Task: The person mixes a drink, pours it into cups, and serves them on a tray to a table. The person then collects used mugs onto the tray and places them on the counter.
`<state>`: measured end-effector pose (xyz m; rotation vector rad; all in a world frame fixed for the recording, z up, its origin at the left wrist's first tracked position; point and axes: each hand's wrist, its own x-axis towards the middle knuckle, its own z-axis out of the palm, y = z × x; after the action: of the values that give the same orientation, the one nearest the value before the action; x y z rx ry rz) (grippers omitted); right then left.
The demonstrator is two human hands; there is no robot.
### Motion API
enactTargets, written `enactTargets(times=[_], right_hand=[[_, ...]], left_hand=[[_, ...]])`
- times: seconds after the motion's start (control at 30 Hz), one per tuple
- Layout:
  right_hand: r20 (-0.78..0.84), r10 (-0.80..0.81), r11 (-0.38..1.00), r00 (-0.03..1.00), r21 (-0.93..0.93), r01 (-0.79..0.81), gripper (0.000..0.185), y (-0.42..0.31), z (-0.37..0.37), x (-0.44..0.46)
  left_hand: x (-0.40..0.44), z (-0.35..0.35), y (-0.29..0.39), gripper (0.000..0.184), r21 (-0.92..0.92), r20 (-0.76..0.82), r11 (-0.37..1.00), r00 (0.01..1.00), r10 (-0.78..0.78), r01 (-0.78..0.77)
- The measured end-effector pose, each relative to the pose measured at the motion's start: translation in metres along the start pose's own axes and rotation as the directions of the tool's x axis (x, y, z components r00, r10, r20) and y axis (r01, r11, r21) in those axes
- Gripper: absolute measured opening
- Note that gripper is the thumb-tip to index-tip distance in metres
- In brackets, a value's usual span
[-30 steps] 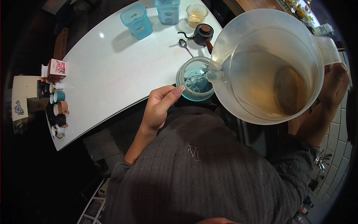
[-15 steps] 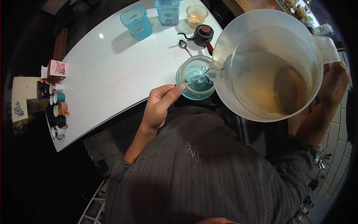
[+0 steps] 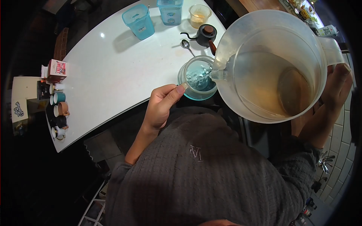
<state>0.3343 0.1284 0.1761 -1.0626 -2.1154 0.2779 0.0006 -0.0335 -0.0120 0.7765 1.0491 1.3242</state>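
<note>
My right hand (image 3: 336,84) is closed on the handle of a large translucent plastic pitcher (image 3: 260,26), tilted to the left with liquid inside. From its spout a stream runs into a clear, bluish glass jar (image 3: 181,77), where the liquid (image 3: 198,77) bubbles. My left hand (image 3: 162,103) pinches the jar's near left rim between thumb and fingers. Beyond the jar lies a metal spoon (image 3: 185,44), beside a small black gooseneck kettle (image 3: 206,34) with a wooden lid knob and handle.
Two blue plastic containers (image 3: 141,30) and a clear tub (image 3: 199,19) stand at the far side of the white counter (image 3: 113,71). Several cups (image 3: 59,98) and a red-and-white box (image 3: 57,69) line its left end. White tiles (image 3: 339,150) show at right.
Liquid keeps pouring, and its surface in the jar looks slightly different, with more bubbles. Both hands and the pitcher stay almost in place.
</note>
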Motion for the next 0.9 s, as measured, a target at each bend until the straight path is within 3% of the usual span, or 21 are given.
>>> enactTargets(times=[0.9], right_hand=[[0.056,-0.006,1.000,0.998,-0.026,0.007,0.070,-0.0007,0.0024,0.0051]], left_hand=[[0.0069,0.0000,-0.0030,0.032,0.016,0.006,1.000,1.000,-0.009,0.009]])
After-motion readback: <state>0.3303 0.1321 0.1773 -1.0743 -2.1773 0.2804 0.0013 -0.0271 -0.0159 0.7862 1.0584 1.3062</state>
